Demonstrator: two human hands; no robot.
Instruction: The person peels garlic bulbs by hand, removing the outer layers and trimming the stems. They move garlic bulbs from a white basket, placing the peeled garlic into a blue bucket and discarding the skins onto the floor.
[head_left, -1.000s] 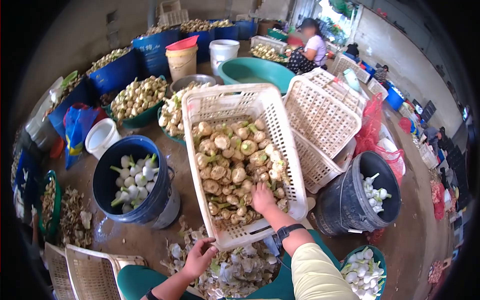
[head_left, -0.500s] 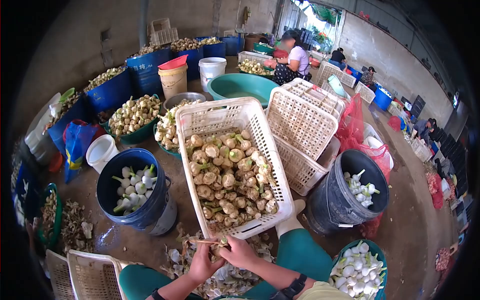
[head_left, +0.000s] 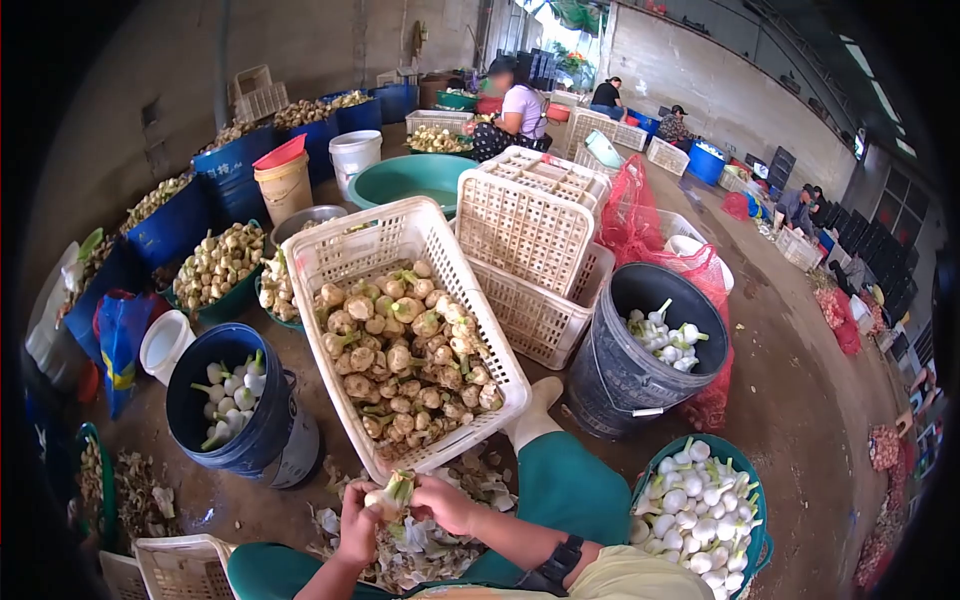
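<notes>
L→R, all refs to the white crate (head_left: 465, 290).

Left of crate: blue bucket (head_left: 275, 430) w/ white bulbs in it, stems on. In crate: lots of brown bulbs (head_left: 400, 370), dirty skins on.

L hand (head_left: 358, 527) just off crate's near end, fingers + thumb clamped on one bulb (head_left: 388, 500). Bulb is between both hands by crate's near-left corner, stem end up; can't tell if it touches the rim. Nearer the wearer than crate, under the hands: loose heap of papery skins (head_left: 415, 565). R hand (head_left: 447, 503) is right of bulb, same crate end, fingers curled in at it; can't tell if they pinch skin or just brace.

Step reads as stripping outer skin. To do it well, IMO: L grips bulb body firm, no crushing, since flesh prob. bruises. R takes a skin edge nr stem, pulls down + away in wide strips; L rolls bulb a bit per pull. Don't yank the stem, might snap. Work over the heap, off the crate rim, so scraps don't land on brown bulbs.

Right of crate: black bucket (head_left: 610, 380) w/ more white bulbs. Further right, nearer wearer than crate: green tub (head_left: 763, 545) heaped w/ same. Good finish ref: clean, white, green stem on.
</notes>
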